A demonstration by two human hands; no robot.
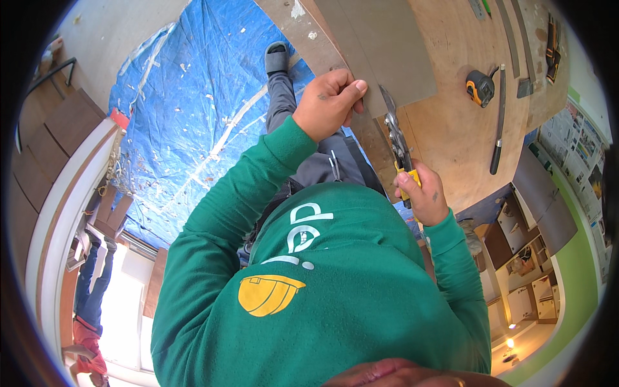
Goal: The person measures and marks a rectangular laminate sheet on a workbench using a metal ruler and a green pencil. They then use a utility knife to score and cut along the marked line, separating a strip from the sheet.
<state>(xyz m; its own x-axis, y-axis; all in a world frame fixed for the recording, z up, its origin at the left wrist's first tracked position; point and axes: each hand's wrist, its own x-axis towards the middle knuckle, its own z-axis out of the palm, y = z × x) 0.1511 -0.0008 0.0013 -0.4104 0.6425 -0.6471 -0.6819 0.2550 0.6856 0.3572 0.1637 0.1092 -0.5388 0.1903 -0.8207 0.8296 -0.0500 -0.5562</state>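
Observation:
A flat grey sheet [393, 45] with a faint line along it lies over the wooden work surface. My left hand [334, 102] pinches the sheet's near left edge, thumb on top. My right hand [425, 197] is closed around the yellow handles of a pair of metal snips [398, 138]. The snips point away from me, their blades at the sheet's near edge, a little right of my left hand. Whether the blades bite into the sheet I cannot tell.
On the wooden table [451, 138] lie an orange-and-black tape measure [480, 88], a long thin tool with a black handle [498, 122], narrow strips [509, 39] and an orange-and-black hand tool [552, 48]. A blue tarp [193, 97] with scattered debris covers the floor. Another person [90, 342] shows at lower left.

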